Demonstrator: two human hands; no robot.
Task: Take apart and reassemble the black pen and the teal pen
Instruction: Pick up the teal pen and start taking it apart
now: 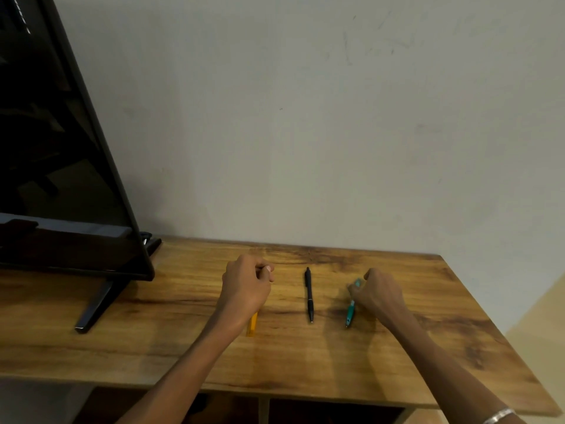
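Bare tabletop (305, 356) right of monitor (61, 148)

The right hand (377, 293) grips the teal pen (350, 312); the black pen (309, 294) lies mid-counter (183, 347); the left hand (246, 287) covers a yellow pen (252, 324).

Two bare forearms and hands, one bracelet

Both arms enter from the bottom edge with no sleeves in sight, bare from the forearms down to the left hand (246, 287) and the right hand (379, 293); the only thing worn is a thin silver-coloured bracelet (499, 416) around the right wrist, a narrow band that catches the light at the lower right edge; no rings or watch can be made out on either hand
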